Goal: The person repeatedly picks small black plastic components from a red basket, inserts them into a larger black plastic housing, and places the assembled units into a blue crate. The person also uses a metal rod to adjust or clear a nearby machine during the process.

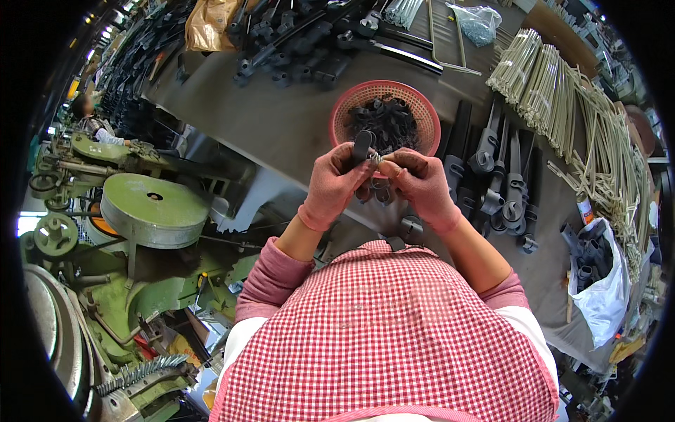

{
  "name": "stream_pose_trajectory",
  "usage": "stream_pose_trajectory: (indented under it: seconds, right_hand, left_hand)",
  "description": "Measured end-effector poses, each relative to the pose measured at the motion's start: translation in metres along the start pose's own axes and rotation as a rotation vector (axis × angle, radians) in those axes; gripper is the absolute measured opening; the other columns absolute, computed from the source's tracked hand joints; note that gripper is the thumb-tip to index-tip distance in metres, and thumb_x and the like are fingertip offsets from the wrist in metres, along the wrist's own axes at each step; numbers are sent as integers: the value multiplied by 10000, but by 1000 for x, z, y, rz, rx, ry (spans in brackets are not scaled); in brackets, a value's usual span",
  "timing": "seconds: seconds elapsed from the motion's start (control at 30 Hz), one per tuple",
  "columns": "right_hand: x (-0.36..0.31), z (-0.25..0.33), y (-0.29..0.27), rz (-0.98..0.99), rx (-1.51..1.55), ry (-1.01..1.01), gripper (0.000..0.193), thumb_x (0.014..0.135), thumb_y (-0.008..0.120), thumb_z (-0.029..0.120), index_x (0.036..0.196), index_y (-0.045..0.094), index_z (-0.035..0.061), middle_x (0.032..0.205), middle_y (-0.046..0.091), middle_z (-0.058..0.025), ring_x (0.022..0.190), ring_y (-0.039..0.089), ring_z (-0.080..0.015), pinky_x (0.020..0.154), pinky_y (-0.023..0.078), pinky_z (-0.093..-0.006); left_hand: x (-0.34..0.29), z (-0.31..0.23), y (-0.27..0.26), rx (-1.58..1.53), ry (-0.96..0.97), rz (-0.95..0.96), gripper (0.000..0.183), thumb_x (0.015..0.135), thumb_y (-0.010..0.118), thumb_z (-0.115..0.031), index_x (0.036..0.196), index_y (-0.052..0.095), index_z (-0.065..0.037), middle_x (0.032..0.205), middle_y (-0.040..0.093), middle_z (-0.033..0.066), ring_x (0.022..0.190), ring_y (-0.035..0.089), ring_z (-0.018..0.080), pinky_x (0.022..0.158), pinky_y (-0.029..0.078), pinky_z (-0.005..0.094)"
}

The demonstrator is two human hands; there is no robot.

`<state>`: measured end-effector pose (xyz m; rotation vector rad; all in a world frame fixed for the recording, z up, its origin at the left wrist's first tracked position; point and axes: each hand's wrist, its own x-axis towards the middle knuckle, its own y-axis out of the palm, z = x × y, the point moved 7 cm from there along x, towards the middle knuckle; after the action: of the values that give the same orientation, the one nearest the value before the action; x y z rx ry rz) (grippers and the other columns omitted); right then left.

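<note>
Both my hands wear pink gloves and meet in front of my chest, over the table edge. A flat black lever-shaped piece (362,144) stands up from the closed fingers of my left hand (329,184). My right hand (427,188) is closed too, its fingertips pressed against a small shiny coil spring (377,158) beside the black piece. A metal part under the fingers is mostly hidden. Just beyond my hands sits a red plastic basket (337,109), holding a heap of small black pieces (387,125).
Black tubes with clamp ends (517,186) lie right of my hands. Bundled thin rods (538,84) and a white bag of black parts (605,302) lie farther right. More black tubes (302,46) fill the far side. A green machine (155,204) stands left; a person (102,132) is beyond it.
</note>
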<state>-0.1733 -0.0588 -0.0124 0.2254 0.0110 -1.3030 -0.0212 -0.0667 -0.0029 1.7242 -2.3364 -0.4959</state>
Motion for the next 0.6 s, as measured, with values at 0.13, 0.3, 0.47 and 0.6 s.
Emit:
stream_pose_trajectory:
  seconds: [0.13,0.3,0.47,0.6]
  right_hand:
    - [1,10,3,-203,-52,-359,153,938,671,171,1004,710,38,912,626,-5,644,541,-45,539,432,-204]
    - [2,-4,7,-102,507,11,179,939,664,170,1057,633,38,894,605,12,643,545,-54,536,409,-188]
    - [0,-5,26,60,494,50,209,956,650,177,1102,622,29,916,651,-25,747,630,-84,601,491,-211]
    - [0,-5,23,-68,362,-75,231,943,680,163,1117,650,13,917,687,-26,776,650,-84,649,523,-216]
  left_hand:
    - [0,0,0,19,15,-106,115,954,643,-102,1006,641,0,761,648,22,558,573,86,505,469,227]
    - [-11,-7,-6,38,49,-232,135,949,658,-133,985,660,-3,740,649,21,564,586,91,518,484,229]
    - [-17,-1,-1,10,53,-262,133,963,634,-115,983,656,14,785,658,22,627,622,78,522,524,215]
    - [-20,4,0,-41,85,-180,175,1007,564,-125,1107,613,10,879,674,36,681,643,92,567,550,231]
